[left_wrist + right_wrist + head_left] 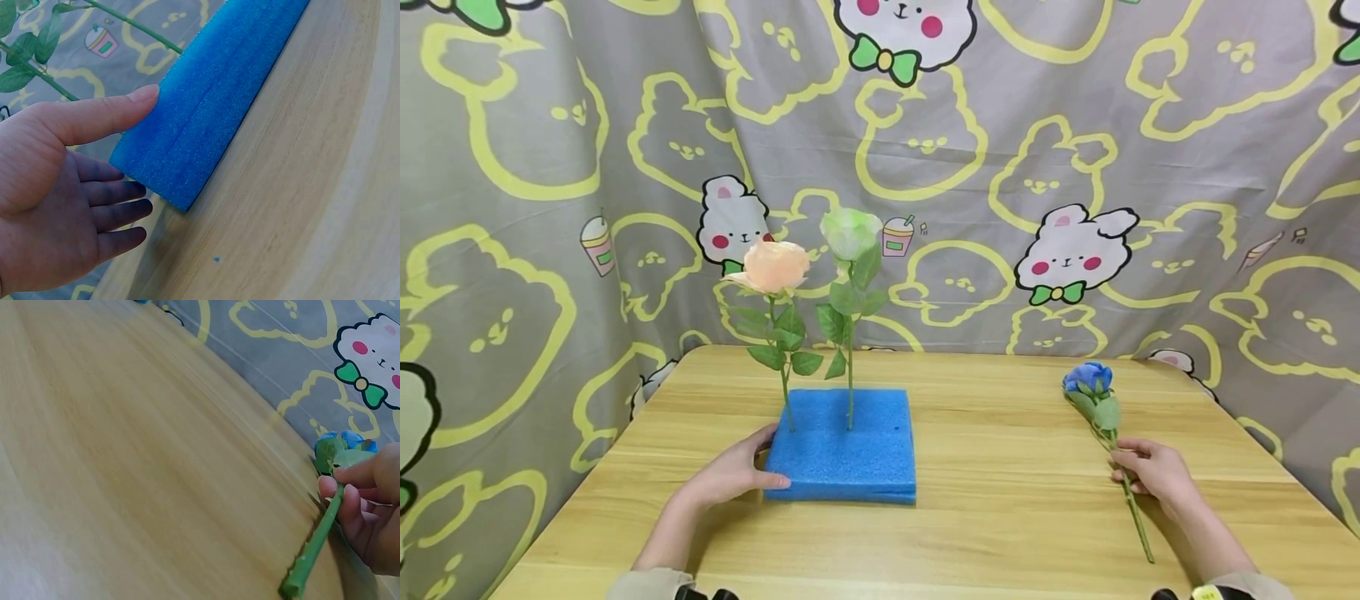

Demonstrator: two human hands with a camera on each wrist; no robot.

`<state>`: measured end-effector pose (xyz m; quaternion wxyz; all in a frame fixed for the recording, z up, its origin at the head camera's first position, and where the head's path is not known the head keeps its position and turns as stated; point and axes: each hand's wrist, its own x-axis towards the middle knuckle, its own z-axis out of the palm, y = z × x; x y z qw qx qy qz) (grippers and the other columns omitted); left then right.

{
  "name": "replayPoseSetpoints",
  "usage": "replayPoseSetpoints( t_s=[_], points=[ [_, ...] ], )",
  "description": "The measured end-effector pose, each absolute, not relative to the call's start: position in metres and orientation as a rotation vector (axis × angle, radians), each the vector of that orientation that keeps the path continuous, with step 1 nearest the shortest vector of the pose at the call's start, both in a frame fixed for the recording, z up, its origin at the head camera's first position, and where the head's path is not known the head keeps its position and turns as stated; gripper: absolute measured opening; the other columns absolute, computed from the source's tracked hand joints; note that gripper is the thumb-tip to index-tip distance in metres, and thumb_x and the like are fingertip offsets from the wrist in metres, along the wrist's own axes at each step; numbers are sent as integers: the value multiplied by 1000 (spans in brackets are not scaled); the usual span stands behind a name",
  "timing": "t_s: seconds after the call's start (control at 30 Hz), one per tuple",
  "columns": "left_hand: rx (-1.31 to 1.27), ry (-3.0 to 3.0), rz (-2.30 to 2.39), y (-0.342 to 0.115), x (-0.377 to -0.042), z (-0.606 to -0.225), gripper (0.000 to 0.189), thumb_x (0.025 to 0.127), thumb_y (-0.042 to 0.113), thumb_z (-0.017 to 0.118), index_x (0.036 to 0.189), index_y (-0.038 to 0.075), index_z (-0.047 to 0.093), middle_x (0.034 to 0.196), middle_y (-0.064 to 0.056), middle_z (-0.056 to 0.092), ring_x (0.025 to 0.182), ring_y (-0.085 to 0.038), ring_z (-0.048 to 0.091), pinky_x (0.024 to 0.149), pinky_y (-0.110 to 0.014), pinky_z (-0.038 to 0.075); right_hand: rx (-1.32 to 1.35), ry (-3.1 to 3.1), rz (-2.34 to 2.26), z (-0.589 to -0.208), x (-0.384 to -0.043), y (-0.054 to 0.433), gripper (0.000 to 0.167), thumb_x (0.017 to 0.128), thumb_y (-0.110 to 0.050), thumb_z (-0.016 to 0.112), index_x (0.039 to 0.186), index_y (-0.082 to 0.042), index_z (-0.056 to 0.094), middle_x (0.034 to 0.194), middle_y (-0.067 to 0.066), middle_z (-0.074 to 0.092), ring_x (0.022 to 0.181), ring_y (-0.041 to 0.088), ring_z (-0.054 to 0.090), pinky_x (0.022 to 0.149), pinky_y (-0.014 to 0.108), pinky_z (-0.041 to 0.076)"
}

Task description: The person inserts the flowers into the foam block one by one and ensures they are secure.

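Observation:
A blue foam block lies on the table, with a peach rose and a pale green-white rose standing upright in it on green stems. My left hand rests at the block's near left corner. Its thumb touches the edge, while the other fingers stretch loosely along the left side. Over on the right, a blue artificial rose lies at a slant, bloom pointing away from me. My right hand pinches its green stem below the leaves, between thumb and fingers.
The wooden table stretches between the block and the blue rose. Behind it and at both sides hangs a grey cartoon-print curtain. A tiny blue crumb lies on the tabletop near the block.

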<state>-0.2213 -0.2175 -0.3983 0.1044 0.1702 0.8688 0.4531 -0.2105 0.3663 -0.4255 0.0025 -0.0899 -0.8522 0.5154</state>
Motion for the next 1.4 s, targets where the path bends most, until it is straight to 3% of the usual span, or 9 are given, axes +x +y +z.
replayPoseSetpoints(
  t_s=[0.5,0.73,0.97,1.17,1.4],
  points=[
    [490,2576,1322,-218,-222,-400,97,75,29,77,142,-11,19,142,-32,28,130,-45,29,102,-55,28,-126,-2560,1951,-409,-213,351,62,91,-3,56,134,23,19,90,-2,63,76,6,64,66,22,53],
    [483,2579,1317,-219,-223,-402,98,75,30,77,142,-11,19,142,-31,28,130,-44,29,102,-54,27,-120,-2486,2041,-402,-214,341,49,90,-5,58,124,23,36,89,-4,64,77,7,63,68,22,53],
    [512,2584,1305,-219,-223,-400,97,76,31,76,141,-12,19,141,-32,29,129,-45,30,102,-54,29,-57,-2349,2199,-395,-213,331,17,89,-3,60,105,2,57,88,-3,65,80,8,63,70,22,53],
    [481,2569,1331,-218,-223,-401,98,75,30,78,142,-11,20,142,-31,29,129,-44,29,102,-55,27,54,-2240,2280,-389,-214,321,8,90,-2,58,96,-6,57,88,-1,61,82,9,63,72,21,52],
    [483,2577,1330,-218,-224,-402,97,75,30,78,141,-11,21,141,-31,30,129,-44,30,102,-55,27,194,-2126,2255,-383,-214,308,9,89,2,57,96,-2,54,85,0,61,79,11,65,71,23,53]
  ],
)
